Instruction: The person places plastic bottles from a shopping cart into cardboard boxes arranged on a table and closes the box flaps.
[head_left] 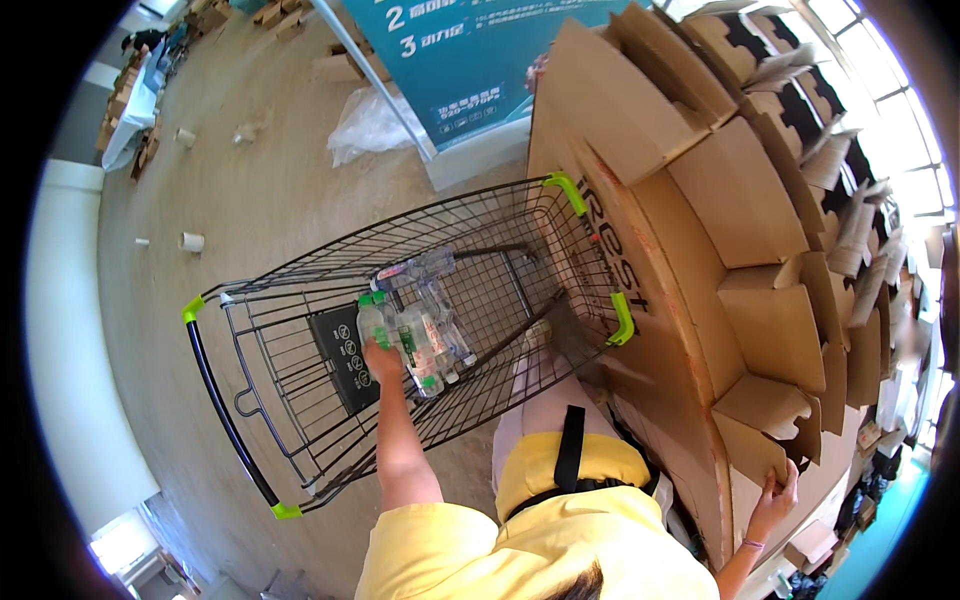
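Note:
My left hand (382, 362) reaches down into a black wire shopping cart (350, 240) with bright green corner pieces. Its fingers are closed around a clear plastic bottle (371, 322) with a green cap. Several more clear bottles (420, 350) lie beside it in the cart, some with green caps and some with white. Off to the right, my right hand (776, 497) grips the edge of a brown cardboard box (752, 445), its thumb and fingers on the flap. This box is at the near end of a large stack of open cardboard boxes.
More open cardboard boxes (740, 190) rise along the right, above a large cardboard panel (640, 330). A blue display board (470, 75) stands beyond the cart, with clear plastic wrapping (368, 125) at its foot. White cylinders (192, 242) rest on the floor at left, near a thick white column (85, 340).

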